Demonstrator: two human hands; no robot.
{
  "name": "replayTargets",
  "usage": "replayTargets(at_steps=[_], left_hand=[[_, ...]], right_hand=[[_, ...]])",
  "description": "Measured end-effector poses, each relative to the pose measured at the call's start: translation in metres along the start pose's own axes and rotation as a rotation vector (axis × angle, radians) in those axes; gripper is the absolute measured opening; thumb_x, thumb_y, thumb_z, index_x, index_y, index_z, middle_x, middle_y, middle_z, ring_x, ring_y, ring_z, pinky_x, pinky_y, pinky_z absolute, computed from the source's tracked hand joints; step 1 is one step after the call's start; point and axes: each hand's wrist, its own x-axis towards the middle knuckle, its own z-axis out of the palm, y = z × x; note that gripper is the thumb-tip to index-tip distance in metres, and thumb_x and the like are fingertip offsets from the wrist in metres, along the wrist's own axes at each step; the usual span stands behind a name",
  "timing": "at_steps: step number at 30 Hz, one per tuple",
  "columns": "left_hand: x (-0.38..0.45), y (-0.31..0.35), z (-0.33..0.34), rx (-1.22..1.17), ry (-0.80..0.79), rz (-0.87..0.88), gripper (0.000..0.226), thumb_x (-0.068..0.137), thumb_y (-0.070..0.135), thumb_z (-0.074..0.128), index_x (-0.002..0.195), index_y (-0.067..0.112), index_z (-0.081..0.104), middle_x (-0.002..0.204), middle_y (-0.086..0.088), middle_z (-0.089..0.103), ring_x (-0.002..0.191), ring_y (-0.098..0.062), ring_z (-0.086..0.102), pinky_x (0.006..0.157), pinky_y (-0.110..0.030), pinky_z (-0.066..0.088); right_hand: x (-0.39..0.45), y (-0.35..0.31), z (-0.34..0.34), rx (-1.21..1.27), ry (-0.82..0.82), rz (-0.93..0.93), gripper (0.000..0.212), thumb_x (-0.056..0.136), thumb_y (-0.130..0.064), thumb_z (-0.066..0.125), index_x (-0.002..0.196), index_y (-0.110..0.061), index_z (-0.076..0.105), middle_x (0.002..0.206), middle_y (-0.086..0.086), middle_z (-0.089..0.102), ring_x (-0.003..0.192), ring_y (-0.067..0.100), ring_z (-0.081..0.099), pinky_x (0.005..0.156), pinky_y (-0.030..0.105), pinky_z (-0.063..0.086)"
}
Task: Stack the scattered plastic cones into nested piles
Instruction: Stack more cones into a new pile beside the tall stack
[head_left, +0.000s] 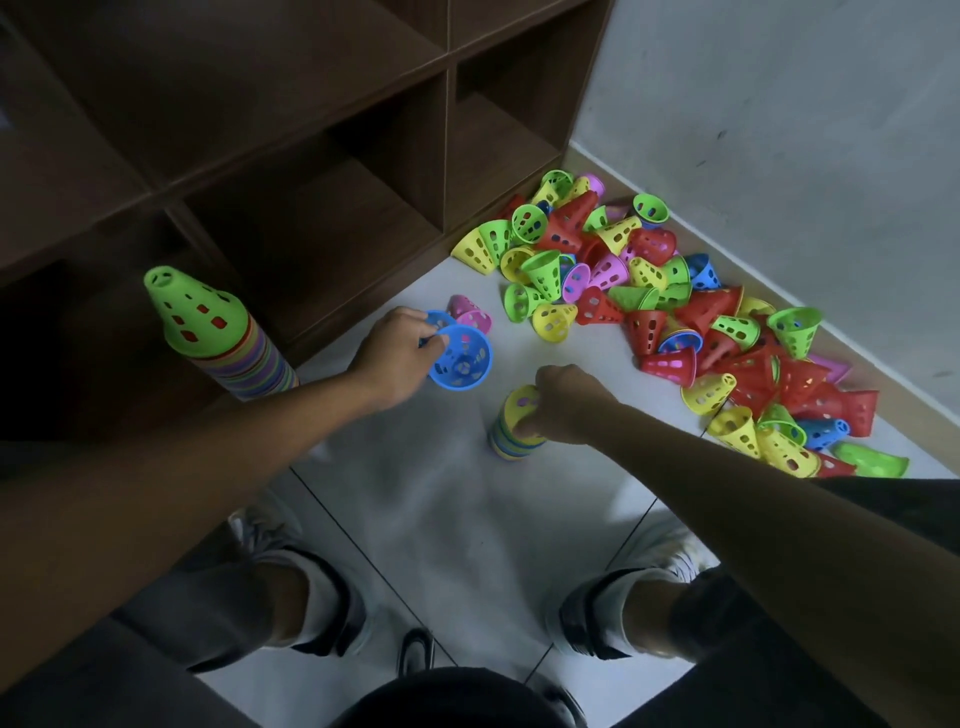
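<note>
- Dozens of loose cones: heap (691, 312) runs along the wall on the floor (441, 519), right of and beyond both hands; most lie on their sides, tips pointing every way.
- Shelf unit (285, 130) at far left; tall finished pile (208, 332), green cone on top, stands upright at its foot.
- Short pile (511, 431), yellow on top, stands upright on the floor between the feet and the heap. Right hand (563, 402) sits on it, fingers curled round the upper part, steadying it.
- Blue cone (462, 358) in left hand (400, 353), fingers pinching its rim; it is tilted, open mouth facing up toward the camera. Pink cone (470, 314) lies just beyond.
- Key relation: short pile is right of and nearer than the blue cone, close by. My read: the cone needs flipping mouth-down, axis vertical, before it goes over the pile tip.
- Left arm reaches forward, wrist low; right arm comes in from the right, wrist above the pile.
</note>
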Motion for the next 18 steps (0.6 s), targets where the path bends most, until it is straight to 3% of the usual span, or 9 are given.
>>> replayTargets(at_steps=[5,8,11,13,16,18], left_hand=[[0.000,-0.005,0.002,-0.016,-0.004,-0.003,0.037,0.098,0.016,0.059,0.076,-0.014,0.064,0.093,-0.012,0.051,0.090,-0.019,0.051,0.077,-0.033,0.040],[0.002,-0.005,0.007,-0.027,-0.006,-0.005,0.039,0.098,0.018,0.059,0.076,-0.014,0.063,0.094,-0.009,0.050,0.092,-0.017,0.050,0.079,-0.032,0.040],[0.005,0.001,0.009,-0.079,-0.009,-0.017,0.035,0.098,0.021,0.060,0.080,-0.008,0.069,0.122,-0.014,0.060,0.119,-0.018,0.055,0.093,-0.037,0.051],[0.005,0.012,0.007,-0.096,0.001,0.006,0.030,0.098,0.020,0.061,0.082,-0.003,0.072,0.138,-0.012,0.054,0.129,-0.017,0.052,0.101,-0.027,0.043],[0.006,0.028,0.006,-0.099,0.024,0.080,0.032,0.099,0.018,0.061,0.074,-0.001,0.066,0.143,-0.014,0.050,0.132,-0.019,0.050,0.099,-0.018,0.032],[0.006,0.037,0.007,-0.102,0.033,0.141,0.040,0.099,0.019,0.060,0.066,-0.002,0.056,0.145,-0.016,0.049,0.135,-0.018,0.047,0.100,-0.019,0.031]], right_hand=[[0.003,0.001,0.020,0.092,0.071,0.044,0.052,0.079,-0.039,0.078,0.117,-0.009,0.059,0.115,0.013,0.061,0.100,0.031,0.059,0.072,0.031,0.048],[0.001,0.006,0.022,0.191,0.049,0.045,0.060,0.081,-0.047,0.076,0.126,-0.012,0.057,0.119,0.012,0.060,0.107,0.030,0.059,0.084,0.038,0.055],[-0.002,0.013,0.015,0.234,0.059,-0.019,0.058,0.092,-0.053,0.063,0.134,-0.014,0.056,0.125,0.011,0.060,0.120,0.030,0.052,0.094,0.039,0.050],[-0.004,0.018,0.007,0.311,0.177,-0.076,0.040,0.099,-0.043,0.055,0.128,-0.015,0.063,0.122,0.009,0.065,0.119,0.029,0.054,0.093,0.035,0.048],[-0.007,0.026,-0.010,0.648,0.299,0.002,0.026,0.102,-0.027,0.049,0.113,-0.016,0.070,0.114,0.002,0.070,0.101,0.024,0.062,0.086,0.033,0.050],[-0.012,0.027,-0.022,1.027,0.184,0.092,0.030,0.104,-0.032,0.049,0.117,-0.011,0.066,0.114,0.010,0.072,0.090,0.025,0.066,0.077,0.034,0.054]])
